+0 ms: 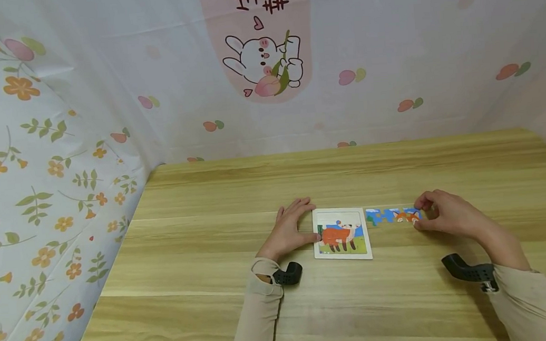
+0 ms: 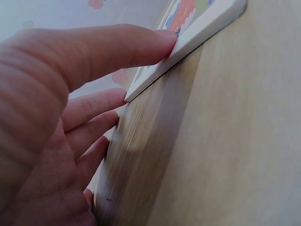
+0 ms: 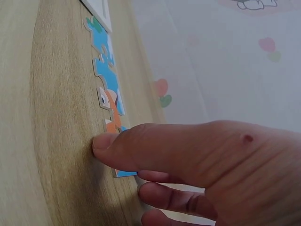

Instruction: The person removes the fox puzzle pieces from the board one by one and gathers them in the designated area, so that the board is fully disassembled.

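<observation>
A white-framed jigsaw puzzle (image 1: 344,257) lies flat, its lower part filled with an orange fox's body on green. Its upper part shows the pale backing. My left hand (image 1: 289,233) is at the frame's left side, fingers spread; the thumb (image 2: 164,44) rests on the frame's edge and a fingertip touches its corner. Right of the frame lies a row of loose puzzle pieces (image 1: 373,216), blue with fox-face parts. My right hand (image 1: 454,215) pinches the row's rightmost puzzle piece (image 3: 126,173) between thumb and fingers, partly hiding it.
The wooden table (image 1: 201,239) extends around the puzzle. Behind it hangs a white curtain (image 1: 363,37) with a rabbit print; a floral cloth (image 1: 42,207) hangs at the left. Black wrist mounts (image 1: 290,274) sit on both forearms.
</observation>
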### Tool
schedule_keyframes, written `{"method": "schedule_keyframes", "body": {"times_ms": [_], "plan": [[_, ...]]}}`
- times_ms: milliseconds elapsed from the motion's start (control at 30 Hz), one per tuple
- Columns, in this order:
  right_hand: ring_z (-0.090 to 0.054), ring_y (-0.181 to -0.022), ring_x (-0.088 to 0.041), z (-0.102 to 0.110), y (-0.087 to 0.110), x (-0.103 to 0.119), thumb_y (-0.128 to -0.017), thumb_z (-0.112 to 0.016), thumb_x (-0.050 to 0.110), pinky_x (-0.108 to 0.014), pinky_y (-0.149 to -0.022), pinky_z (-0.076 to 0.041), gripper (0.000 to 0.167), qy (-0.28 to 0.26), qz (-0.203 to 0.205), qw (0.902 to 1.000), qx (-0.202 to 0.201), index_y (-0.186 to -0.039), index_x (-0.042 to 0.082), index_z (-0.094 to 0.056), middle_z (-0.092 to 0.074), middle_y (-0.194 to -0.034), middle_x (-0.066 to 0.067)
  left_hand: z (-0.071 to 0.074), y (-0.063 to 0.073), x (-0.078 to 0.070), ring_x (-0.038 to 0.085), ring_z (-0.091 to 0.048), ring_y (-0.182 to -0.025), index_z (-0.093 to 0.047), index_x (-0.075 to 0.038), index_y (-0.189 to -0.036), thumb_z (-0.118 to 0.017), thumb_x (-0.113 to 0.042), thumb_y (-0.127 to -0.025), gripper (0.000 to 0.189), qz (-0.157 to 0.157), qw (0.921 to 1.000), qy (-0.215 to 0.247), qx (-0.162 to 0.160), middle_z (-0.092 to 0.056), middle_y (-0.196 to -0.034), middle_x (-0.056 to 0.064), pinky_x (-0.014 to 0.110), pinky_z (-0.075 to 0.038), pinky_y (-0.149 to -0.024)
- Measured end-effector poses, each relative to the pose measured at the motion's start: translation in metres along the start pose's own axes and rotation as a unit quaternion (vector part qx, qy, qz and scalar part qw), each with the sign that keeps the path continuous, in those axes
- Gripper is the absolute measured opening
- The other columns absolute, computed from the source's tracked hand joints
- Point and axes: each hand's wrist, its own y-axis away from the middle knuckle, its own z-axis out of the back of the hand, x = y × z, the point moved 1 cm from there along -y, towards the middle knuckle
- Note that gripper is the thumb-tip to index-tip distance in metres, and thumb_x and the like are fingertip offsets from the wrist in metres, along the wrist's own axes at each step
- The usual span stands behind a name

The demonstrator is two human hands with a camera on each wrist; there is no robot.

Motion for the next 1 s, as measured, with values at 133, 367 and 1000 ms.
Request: {"method": "schedule_keyframes", "body": {"times_ms": [133,367,1000], "plan": [[-0.046,-0.074,-0.018,-0.0002,0.0001,-0.0004,-0.071,-0.079,0.025,-0.036,-0.066,-0.041,0.04,-0.001,-0.003,1.0,0.005,-0.094,0.0,-0.059,-0.055,-0.088,-0.006,0.0002,-0.0001,-0.0003,0.02,-0.016,-0.139,-0.049,-0.008,-0.134,-0.077,-0.02,-0.074,0.067,0.001,1.0,0.002,0.001,-0.033,-0.148,0.005,0.046,0.003,-0.11],[-0.046,-0.074,-0.017,-0.0001,0.0008,-0.0012,-0.07,-0.08,0.027,-0.034,-0.065,-0.041,0.041,0.0,-0.005,1.0,0.003,-0.094,0.001,-0.059,-0.054,-0.087,-0.005,-0.0001,-0.0005,-0.0003,0.02,-0.017,-0.139,-0.049,-0.008,-0.133,-0.078,-0.02,-0.074,0.067,-0.001,1.0,0.0,0.0,-0.033,-0.147,0.005,0.047,0.002,-0.11],[-0.045,-0.069,-0.015,-0.0012,-0.0006,0.0007,-0.073,-0.079,0.026,-0.03,-0.061,-0.041,0.039,-0.017,-0.004,0.9998,0.003,-0.095,0.001,-0.058,-0.054,-0.088,-0.005,-0.0009,-0.001,-0.0013,0.018,-0.015,-0.139,-0.049,-0.01,-0.134,-0.078,-0.021,-0.073,0.068,0.009,0.9999,-0.009,0.002,-0.032,-0.148,0.002,0.044,0.003,-0.11]]}}
